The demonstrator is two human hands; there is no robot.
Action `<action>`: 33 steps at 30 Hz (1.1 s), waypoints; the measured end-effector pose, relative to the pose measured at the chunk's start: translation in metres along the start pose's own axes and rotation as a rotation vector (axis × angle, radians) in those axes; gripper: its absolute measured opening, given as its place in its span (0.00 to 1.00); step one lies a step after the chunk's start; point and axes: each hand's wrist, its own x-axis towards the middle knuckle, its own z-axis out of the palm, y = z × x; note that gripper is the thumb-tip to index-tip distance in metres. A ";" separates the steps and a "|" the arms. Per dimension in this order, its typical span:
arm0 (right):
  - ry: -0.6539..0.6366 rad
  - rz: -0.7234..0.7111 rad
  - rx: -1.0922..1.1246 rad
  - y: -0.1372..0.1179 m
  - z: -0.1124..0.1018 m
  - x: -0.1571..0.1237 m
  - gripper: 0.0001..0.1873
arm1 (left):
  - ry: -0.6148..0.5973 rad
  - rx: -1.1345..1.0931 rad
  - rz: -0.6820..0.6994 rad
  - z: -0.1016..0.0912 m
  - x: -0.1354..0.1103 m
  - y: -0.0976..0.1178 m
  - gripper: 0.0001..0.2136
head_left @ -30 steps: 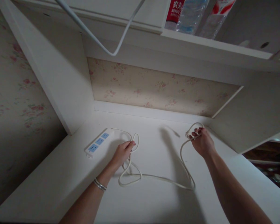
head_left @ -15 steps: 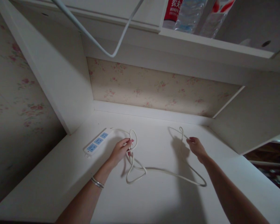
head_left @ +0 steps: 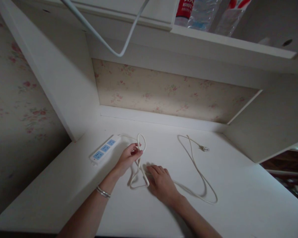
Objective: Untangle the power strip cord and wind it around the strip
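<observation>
A white power strip (head_left: 104, 149) with blue sockets lies at the left of the white desktop. From its far end runs a cream power cord (head_left: 191, 155), gathered into loops near the middle. My left hand (head_left: 129, 157) pinches these loops between thumb and fingers, just right of the strip. Low over the cord, close beside the loops, is my right hand (head_left: 162, 183), its fingers curled over the line and its thumb mostly hidden. The plug (head_left: 204, 148) rests on the desktop at the right, apart from both hands.
White side panels (head_left: 57, 79) flank the desk (head_left: 89, 201), with flowered wallpaper (head_left: 173, 94) behind. Overhead, a shelf (head_left: 228, 40) holds clear water bottles (head_left: 204, 15). A bent pale rod or cable (head_left: 119, 53) hangs at the top, above the desk.
My right hand has let go of the cord's plug end and moved left to the cord beside the loops. The plug now lies on the desk. My left hand stays nearly in place.
</observation>
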 end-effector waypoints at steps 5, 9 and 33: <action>0.052 0.040 -0.158 0.024 0.010 0.005 0.16 | 0.058 0.018 0.040 -0.005 0.000 0.001 0.23; 0.114 0.160 -0.170 0.073 0.001 0.000 0.17 | 0.133 0.139 0.044 -0.009 0.004 -0.004 0.22; 0.330 0.784 -0.243 0.274 -0.128 -0.045 0.22 | 0.515 0.894 0.134 -0.045 0.013 -0.019 0.17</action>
